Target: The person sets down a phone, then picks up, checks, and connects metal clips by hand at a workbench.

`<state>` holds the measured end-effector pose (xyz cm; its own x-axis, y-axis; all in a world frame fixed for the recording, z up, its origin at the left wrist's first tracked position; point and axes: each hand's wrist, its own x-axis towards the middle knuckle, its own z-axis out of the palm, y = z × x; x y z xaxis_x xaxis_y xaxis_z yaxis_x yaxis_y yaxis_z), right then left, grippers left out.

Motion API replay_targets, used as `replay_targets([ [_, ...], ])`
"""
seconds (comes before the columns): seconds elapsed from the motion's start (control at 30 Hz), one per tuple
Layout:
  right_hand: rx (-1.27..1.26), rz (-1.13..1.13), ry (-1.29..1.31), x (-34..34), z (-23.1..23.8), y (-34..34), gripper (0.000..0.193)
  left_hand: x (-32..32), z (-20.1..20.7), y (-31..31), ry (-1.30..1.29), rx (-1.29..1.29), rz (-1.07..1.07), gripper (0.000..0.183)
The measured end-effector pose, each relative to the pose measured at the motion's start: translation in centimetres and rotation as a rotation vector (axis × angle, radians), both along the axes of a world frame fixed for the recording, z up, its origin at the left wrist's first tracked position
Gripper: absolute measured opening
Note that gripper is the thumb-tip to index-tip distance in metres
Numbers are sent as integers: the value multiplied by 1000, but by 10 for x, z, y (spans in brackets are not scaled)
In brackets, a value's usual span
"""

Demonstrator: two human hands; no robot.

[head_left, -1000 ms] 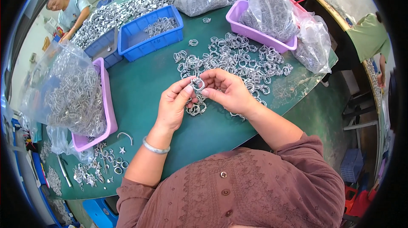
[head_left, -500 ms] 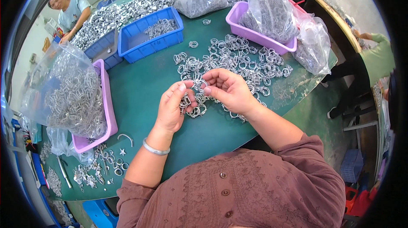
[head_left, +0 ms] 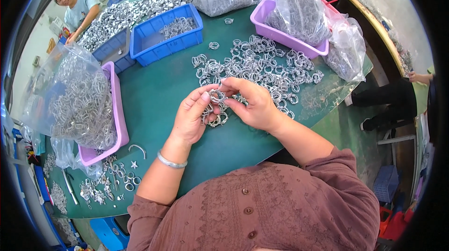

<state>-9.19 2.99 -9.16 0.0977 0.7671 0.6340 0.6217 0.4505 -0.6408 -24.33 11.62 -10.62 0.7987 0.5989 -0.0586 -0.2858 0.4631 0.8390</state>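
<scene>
My left hand (head_left: 191,115) is curled around several silver metal rings; more of them show below its fingers. A silver ring (head_left: 216,96) is pinched at its thumb and fingertips. On the right side of that ring, the thumb and fingers of my right hand (head_left: 255,106) close in a pinch, and the fingertips partly hide it. Both hands are held over the near edge of a loose pile of silver rings (head_left: 262,61) on the green table (head_left: 154,87).
Left stands a purple basket (head_left: 120,106) with a clear bag of metal pieces; another purple basket (head_left: 285,36) is at back right. A blue bin (head_left: 163,47) holds some rings. Small metal parts (head_left: 96,191) lie near left. A co-worker (head_left: 79,10) reaches into a metal heap.
My right hand has shifted slightly left, bringing its fingertips against the ring at my left hand. The person at the right has moved farther toward the right rim.
</scene>
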Motion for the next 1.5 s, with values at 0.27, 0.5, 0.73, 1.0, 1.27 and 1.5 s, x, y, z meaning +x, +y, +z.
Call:
replay_targets([
  [0.27, -75, -63, -48, 13, -2, 8, 26, -4, -8, 12, -145, -162, 7, 27],
  [0.5, -285, -34, -414, 18, -3, 12, 30, -15, -18, 35, -438, -428, -47, 31],
  [0.73, -239, -101, -644, 20, -9, 16, 20, -17, -14, 36, -429, -390, 5, 31],
  [1.0, -503, 66, 282, 28, 3, 12, 10, -16, -13, 30, -138, -199, 8, 22],
  [1.27, -519, 184, 637, 16, 7, 9, 14, -1, 8, -1, 140, 11, 27, 15],
  [1.5, -536, 220, 754, 9, 10, 8, 16, 0, 8, -3, 193, 18, 66, 15],
])
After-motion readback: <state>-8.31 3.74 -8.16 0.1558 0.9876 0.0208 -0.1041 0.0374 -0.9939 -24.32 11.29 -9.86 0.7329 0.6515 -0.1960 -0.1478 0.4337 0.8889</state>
